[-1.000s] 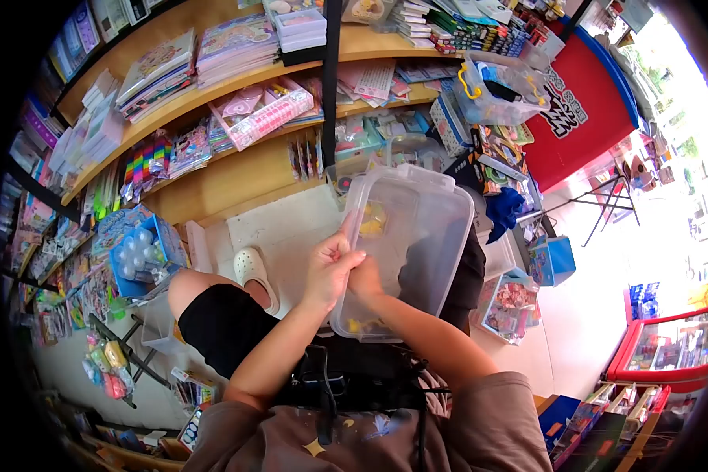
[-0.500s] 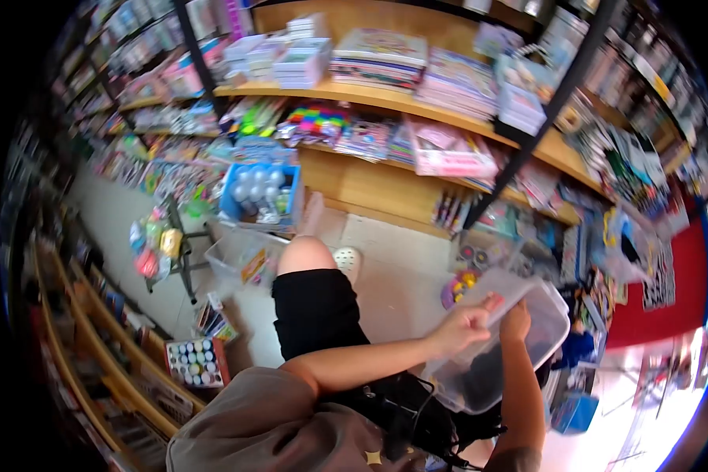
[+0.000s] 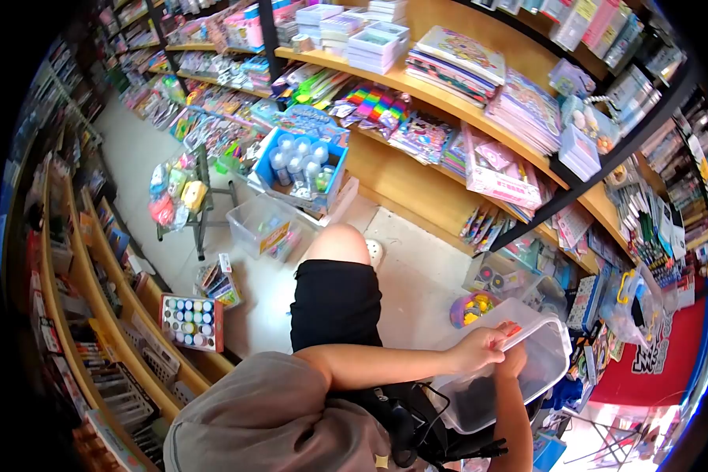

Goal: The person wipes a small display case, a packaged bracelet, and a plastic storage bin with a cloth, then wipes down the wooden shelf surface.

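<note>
A clear plastic box (image 3: 549,358) is tilted at my right side, its open top facing me. My left hand (image 3: 484,348) is closed at the box's near wall, fingers bent over the upper edge. A small orange-red patch shows at its fingertips; I cannot make out whether it is a label or something else. My right hand (image 3: 513,363) reaches up inside the box, curled close against my left hand. Its fingertips are hidden behind the left hand. Below the box, black straps and a black bag (image 3: 405,425) lie against my body.
Shelves (image 3: 448,86) of books and packets run along the back. On the floor stand a blue bin (image 3: 338,149) of bottles, another clear box (image 3: 263,224), a carton of round-capped bottles (image 3: 190,321) and a round tub (image 3: 472,308). A folding stool (image 3: 200,200) holds bagged items.
The view has swung, so shelves and floor items sit further right. My hands have come closer together at the box wall, and the left hand's fingers are now more bent.
</note>
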The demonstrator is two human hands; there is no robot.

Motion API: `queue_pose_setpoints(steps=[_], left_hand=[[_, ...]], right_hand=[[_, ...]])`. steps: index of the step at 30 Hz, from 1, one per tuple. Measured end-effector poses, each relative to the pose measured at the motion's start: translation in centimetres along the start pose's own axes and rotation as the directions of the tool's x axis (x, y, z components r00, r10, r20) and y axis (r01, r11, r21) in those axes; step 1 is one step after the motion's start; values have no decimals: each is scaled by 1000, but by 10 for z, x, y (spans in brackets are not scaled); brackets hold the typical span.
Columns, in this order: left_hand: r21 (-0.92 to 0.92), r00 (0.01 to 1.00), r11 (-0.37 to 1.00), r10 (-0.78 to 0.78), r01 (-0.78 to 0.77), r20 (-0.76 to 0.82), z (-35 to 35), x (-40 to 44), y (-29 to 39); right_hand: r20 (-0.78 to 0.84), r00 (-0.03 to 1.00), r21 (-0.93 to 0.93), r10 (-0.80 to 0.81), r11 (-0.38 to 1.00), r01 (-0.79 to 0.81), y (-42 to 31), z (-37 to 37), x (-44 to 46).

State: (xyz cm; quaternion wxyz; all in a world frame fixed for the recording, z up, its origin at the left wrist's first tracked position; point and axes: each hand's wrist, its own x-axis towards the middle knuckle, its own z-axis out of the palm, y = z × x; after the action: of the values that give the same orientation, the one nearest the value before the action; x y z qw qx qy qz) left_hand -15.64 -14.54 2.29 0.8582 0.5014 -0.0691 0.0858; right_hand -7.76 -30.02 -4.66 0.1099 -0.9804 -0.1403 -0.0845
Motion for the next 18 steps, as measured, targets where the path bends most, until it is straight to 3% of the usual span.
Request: queue_pose_setpoints(steps=[3,4,6,8,10,13,16,18], left_hand=[[33,976,981,-193,191,102,-10,-2,15],[54,961,968,-249,244,123,-12,-4,21],[28,983,986,-168,166,79,-11,-9,36],[-22,947,953,-298,303,117,-18,-8,54],[42,966,973,-232,228,117,-18,-10,35],[56,986,985,-164,165,-15,-12,-12,30],[121,992,992,-31,46,-121,-8,-14,25],[97,995,995,-18,27,-95,-9,-16,24]], right_hand=[[-49,999,0,-15,1000,15,6,-19,19],[-107,986,-47,-132,991,127,-6,-21,16],[-210,921,-171,-327,940,295,-10,-9,16],[-161,982,389,-94,909,151,-5,4,8],[-36,982,623,188,772,-125,-1,14,-7],[267,844,712,465,495,-498,3,28,-37],[610,616,637,499,154,-756,0,42,-63],[743,505,556,439,14,-831,-8,53,-79]])
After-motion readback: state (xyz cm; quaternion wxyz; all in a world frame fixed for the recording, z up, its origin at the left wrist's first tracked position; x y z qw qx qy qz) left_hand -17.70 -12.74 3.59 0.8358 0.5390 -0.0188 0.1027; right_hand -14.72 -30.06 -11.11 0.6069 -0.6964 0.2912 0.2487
